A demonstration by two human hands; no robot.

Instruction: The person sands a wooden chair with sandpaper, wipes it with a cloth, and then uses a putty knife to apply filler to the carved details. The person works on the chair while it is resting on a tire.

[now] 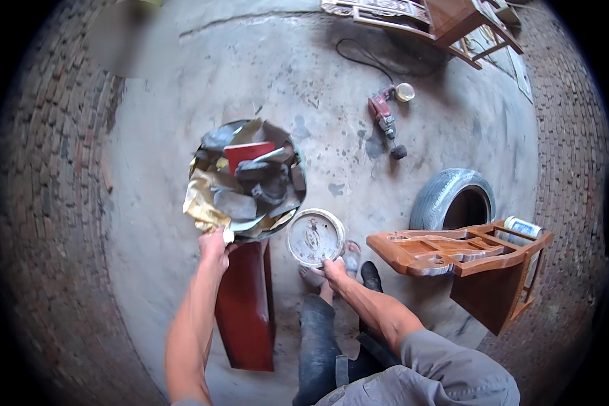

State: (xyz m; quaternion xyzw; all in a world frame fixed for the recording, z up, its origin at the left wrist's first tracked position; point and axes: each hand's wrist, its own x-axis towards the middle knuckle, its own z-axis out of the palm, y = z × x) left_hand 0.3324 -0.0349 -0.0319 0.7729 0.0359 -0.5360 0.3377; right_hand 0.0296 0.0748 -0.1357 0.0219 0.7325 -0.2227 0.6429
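At the near left rim of a round bin (305, 177), my left hand (214, 247) is closed on the lower end of a crumpled tan sheet (207, 199). A small white bit shows beside the fingers. Scraps fill the bin: dark grey pieces (234, 202), a red flat piece (247, 154) and folded brownish sheets. To the right of the bin, my right hand (335, 268) grips the near edge of a round, stained white lid (315, 237), thumb on top. Whether a container hangs beneath the lid is hidden.
A dark red wooden piece (245, 311) stands below the bin. On the right are a tyre (445, 196) and a brown wooden chair (453, 250). A red corded drill (381, 114) lies ahead near a small round tin (404, 92). More wooden furniture (446, 24) stands farther off.
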